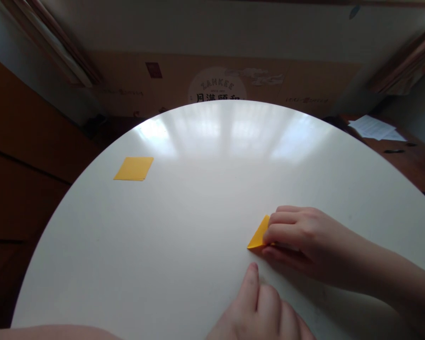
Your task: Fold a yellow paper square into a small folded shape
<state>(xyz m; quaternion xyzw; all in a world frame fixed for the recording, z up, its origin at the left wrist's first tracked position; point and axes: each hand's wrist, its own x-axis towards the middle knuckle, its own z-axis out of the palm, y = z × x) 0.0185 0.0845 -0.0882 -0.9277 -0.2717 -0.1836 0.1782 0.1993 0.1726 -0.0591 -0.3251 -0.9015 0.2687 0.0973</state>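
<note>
A small piece of yellow paper [259, 234] with a folded, triangular shape is on the white table. My right hand [301, 233] reaches in from the right and pinches it, fingers on top and thumb on the near side. The paper's right part is hidden under those fingers. Just below it, my left hand [260, 309] is at the bottom edge of the view, apart from the paper. One digit points toward the paper's near corner, while the other fingers are curled in. I see nothing held in it.
The round white table [145, 264] carries flat yellow paper squares [133, 169], slightly fanned, at the far left. Beyond the table, a printed cardboard panel [170, 89] stands against the wall. White papers [375, 127] lie on a brown wooden surface at the right.
</note>
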